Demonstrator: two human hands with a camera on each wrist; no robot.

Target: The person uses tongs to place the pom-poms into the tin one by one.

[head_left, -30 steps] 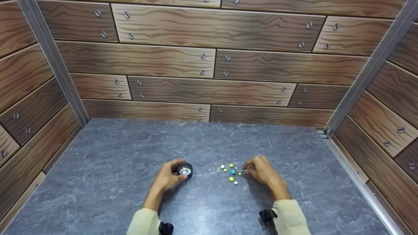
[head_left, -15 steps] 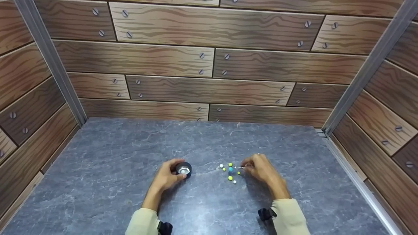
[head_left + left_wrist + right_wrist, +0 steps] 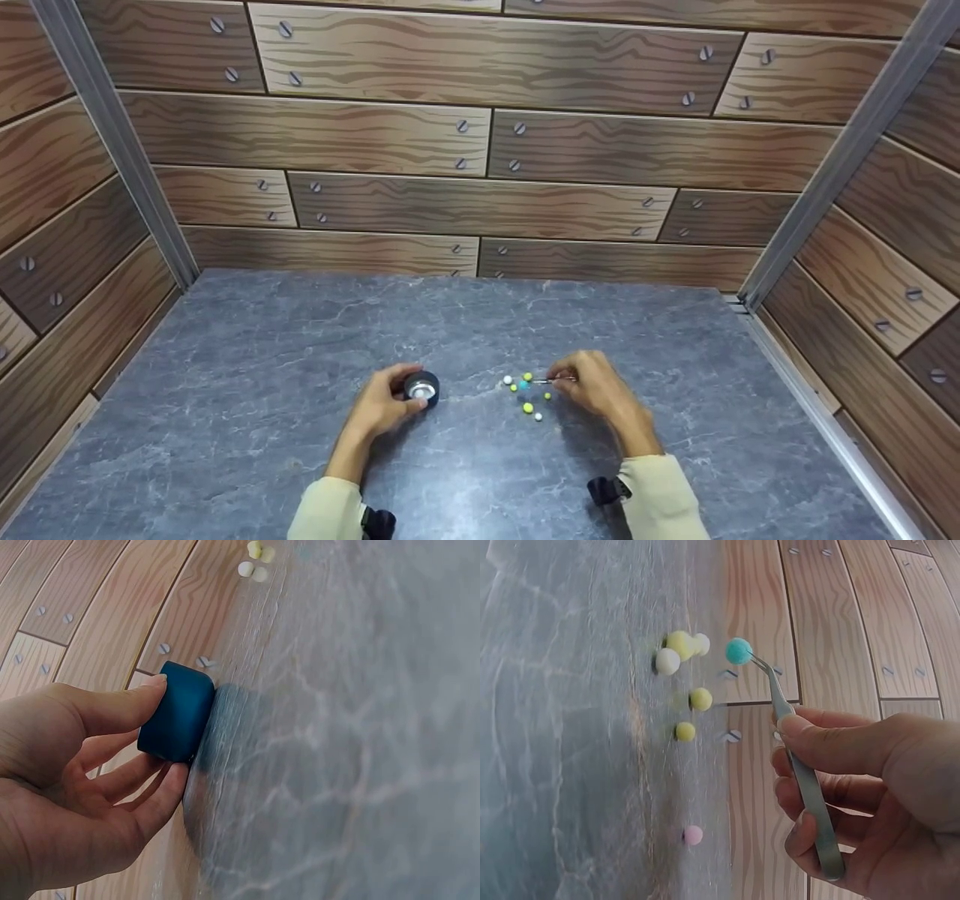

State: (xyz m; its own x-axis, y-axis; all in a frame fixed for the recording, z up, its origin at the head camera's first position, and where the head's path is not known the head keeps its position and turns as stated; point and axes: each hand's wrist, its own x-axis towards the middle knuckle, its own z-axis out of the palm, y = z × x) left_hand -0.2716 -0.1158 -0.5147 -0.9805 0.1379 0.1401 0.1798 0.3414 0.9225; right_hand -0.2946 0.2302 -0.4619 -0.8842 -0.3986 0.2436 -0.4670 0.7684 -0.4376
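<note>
My left hand (image 3: 384,406) grips a small dark blue cup (image 3: 180,712) with a shiny metallic inside, its thumb and fingers on opposite sides. The cup sits on the table; a pale spot shows in it, too small to make out. My right hand (image 3: 598,386) pinches a pair of bent-tipped metal tweezers (image 3: 810,799). Between the tips is a turquoise ball (image 3: 739,651), held up off the table. Beneath and around it lie several small balls, among them a larger yellow ball (image 3: 528,408), a white ball (image 3: 538,417) and a pink ball (image 3: 694,835).
The grey marbled table (image 3: 315,322) meets wood-patterned walls (image 3: 480,142) at the back and sides. Metal posts (image 3: 825,157) stand in the back corners. The scattered balls lie close together between the hands, right of the cup.
The tweezers have taken hold of the turquoise ball and raised it, shifting slightly away and to the left. My left hand and the cup have stayed in place.
</note>
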